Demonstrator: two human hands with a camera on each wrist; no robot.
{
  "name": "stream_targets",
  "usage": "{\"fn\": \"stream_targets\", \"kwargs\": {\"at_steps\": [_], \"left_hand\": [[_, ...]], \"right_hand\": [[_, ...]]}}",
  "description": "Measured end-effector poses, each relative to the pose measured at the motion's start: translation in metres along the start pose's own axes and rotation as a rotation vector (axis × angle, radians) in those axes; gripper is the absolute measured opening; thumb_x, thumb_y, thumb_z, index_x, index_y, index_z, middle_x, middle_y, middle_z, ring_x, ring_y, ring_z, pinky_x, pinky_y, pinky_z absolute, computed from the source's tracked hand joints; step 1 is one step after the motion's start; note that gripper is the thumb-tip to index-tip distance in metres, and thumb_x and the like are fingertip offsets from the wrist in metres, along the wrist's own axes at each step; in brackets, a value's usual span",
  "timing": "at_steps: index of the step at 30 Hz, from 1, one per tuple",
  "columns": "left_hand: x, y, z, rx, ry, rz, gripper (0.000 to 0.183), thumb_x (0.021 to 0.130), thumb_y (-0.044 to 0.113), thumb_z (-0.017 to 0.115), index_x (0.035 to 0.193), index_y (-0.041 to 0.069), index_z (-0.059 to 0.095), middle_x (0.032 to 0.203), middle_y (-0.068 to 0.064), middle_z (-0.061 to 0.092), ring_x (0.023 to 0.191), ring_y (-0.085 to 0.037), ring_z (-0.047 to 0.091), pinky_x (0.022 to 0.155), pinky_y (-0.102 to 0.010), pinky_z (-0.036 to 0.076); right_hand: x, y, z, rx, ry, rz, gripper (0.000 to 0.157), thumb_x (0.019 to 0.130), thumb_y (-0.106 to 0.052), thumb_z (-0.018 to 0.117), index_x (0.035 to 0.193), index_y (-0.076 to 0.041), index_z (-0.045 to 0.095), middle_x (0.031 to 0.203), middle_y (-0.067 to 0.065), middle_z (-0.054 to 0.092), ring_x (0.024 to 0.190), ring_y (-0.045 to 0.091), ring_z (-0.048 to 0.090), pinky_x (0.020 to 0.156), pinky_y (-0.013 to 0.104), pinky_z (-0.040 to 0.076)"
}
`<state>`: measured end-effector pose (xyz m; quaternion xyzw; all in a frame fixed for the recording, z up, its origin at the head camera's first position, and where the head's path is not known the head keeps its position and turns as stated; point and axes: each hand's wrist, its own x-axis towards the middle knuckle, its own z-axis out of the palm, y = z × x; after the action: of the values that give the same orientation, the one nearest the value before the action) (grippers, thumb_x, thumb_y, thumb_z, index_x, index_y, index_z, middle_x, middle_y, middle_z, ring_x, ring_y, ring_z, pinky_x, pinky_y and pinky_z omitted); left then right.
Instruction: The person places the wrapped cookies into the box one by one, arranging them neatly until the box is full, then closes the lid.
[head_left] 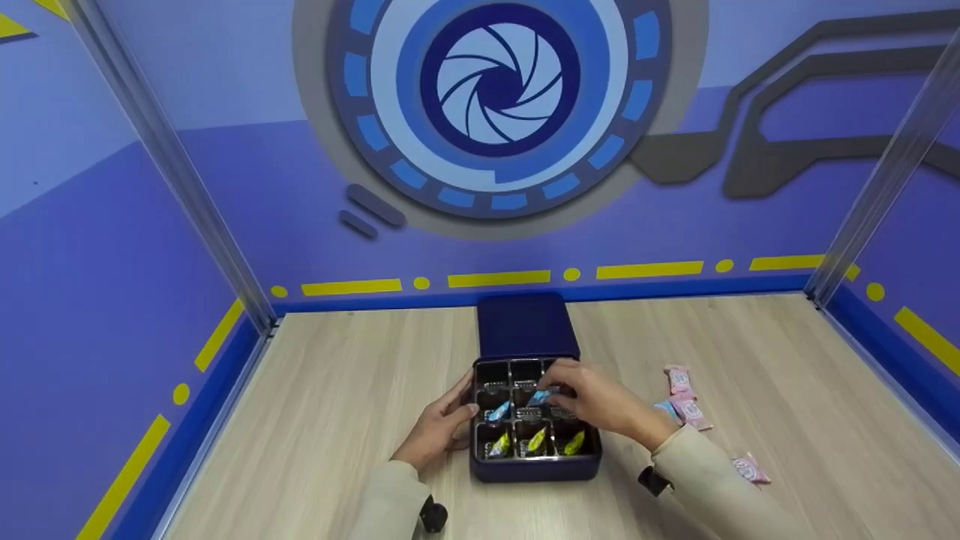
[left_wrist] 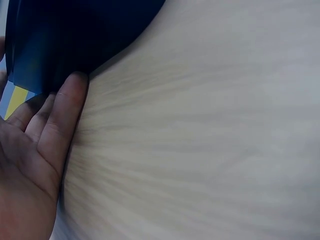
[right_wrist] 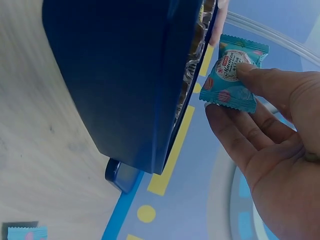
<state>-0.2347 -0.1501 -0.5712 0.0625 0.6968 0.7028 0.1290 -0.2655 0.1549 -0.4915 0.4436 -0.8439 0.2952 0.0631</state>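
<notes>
- Wooden table (head_left: 360, 390) is supporting a dark box (head_left: 536, 471)
- Left hand (head_left: 436, 426) is resting straight fingers against it
- Right hand (head_left: 604, 399) is pinching a blue packet (right_wrist: 229, 77), seemingly over the centre compartment (head_left: 529, 413)
- Front compartments (head_left: 514, 442) are holding yellow packets (head_left: 536, 441)

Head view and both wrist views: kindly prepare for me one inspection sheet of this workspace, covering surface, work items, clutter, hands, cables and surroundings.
Surface: light wood-grain tabletop.
Work items: dark-blue compartment box, lid behind it; three yellow packets in the front row, one blue packet in the middle row's left compartment; pink packets and another blue one loose at right.
Clutter: nothing seen beyond the loose packets.
Hands: left hand touches the box's left side; right hand pinches a blue-wrapped sweet labelled "Macaron".
Cables: nothing seen.
Surroundings: printed blue-purple panels, metal posts.
</notes>
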Motion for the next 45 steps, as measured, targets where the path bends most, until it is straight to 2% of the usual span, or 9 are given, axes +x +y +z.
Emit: {"fn": "stream_targets", "kwargs": {"at_steps": [3,7,16,22,28,35,45], "left_hand": [[-0.001,0.001,0.001,-0.028,-0.001,-0.003,0.069,0.108,0.023,0.065,0.169,0.027,0.033,0.172,-0.013,0.028,0.132,-0.028,0.059,0.09,-0.045,0.061],[-0.002,0.003,0.001,-0.03,0.0,-0.007,0.069,0.108,0.023,0.065,0.168,0.028,0.033,0.172,-0.012,0.028,0.133,-0.029,0.058,0.091,-0.046,0.061],[-0.002,0.002,0.001,-0.01,0.005,-0.011,0.068,0.108,0.026,0.066,0.168,0.029,0.034,0.174,-0.012,0.023,0.147,-0.04,0.044,0.096,-0.051,0.058],[-0.002,0.002,0.001,0.009,0.007,-0.01,0.066,0.109,0.024,0.063,0.168,0.03,0.034,0.174,-0.011,0.024,0.152,-0.042,0.035,0.095,-0.051,0.059],[-0.001,0.002,0.001,-0.009,0.003,-0.011,0.066,0.109,0.022,0.063,0.168,0.03,0.034,0.173,-0.011,0.025,0.149,-0.04,0.041,0.094,-0.049,0.06],[-0.001,0.002,0.0,-0.017,0.0,0.006,0.066,0.109,0.022,0.064,0.168,0.028,0.034,0.174,-0.012,0.024,0.147,-0.036,0.045,0.09,-0.041,0.061],[-0.001,0.002,0.0,-0.027,-0.015,0.008,0.067,0.109,0.024,0.064,0.168,0.028,0.033,0.175,-0.011,0.02,0.148,-0.037,0.042,0.092,-0.041,0.06]], "right_hand": [[0.002,-0.002,0.001,0.0,-0.021,0.029,0.02,0.096,0.001,0.077,0.115,-0.006,0.075,0.111,0.001,0.071,0.105,0.021,0.07,0.09,0.041,0.061],[0.003,-0.003,0.002,-0.009,-0.032,0.036,0.019,0.097,0.001,0.076,0.114,-0.007,0.076,0.111,0.001,0.071,0.104,0.02,0.07,0.089,0.043,0.061],[0.007,-0.003,0.005,-0.009,-0.064,0.007,0.019,0.096,0.003,0.076,0.114,-0.003,0.076,0.11,0.004,0.071,0.103,0.022,0.071,0.089,0.039,0.061],[0.011,-0.002,0.01,-0.014,-0.058,-0.04,0.019,0.094,0.007,0.077,0.111,-0.002,0.076,0.107,0.005,0.072,0.1,0.022,0.071,0.087,0.038,0.062],[0.012,-0.002,0.012,-0.012,-0.083,-0.035,0.02,0.094,0.007,0.077,0.111,-0.004,0.076,0.108,0.004,0.072,0.1,0.022,0.071,0.087,0.036,0.061],[0.013,-0.001,0.015,-0.013,-0.091,-0.035,0.022,0.093,0.008,0.077,0.111,-0.004,0.076,0.109,0.005,0.072,0.101,0.022,0.071,0.087,0.037,0.061],[0.016,-0.001,0.017,-0.019,-0.082,-0.049,0.021,0.094,0.007,0.077,0.111,-0.004,0.076,0.108,0.004,0.072,0.101,0.021,0.071,0.087,0.037,0.061]]}}
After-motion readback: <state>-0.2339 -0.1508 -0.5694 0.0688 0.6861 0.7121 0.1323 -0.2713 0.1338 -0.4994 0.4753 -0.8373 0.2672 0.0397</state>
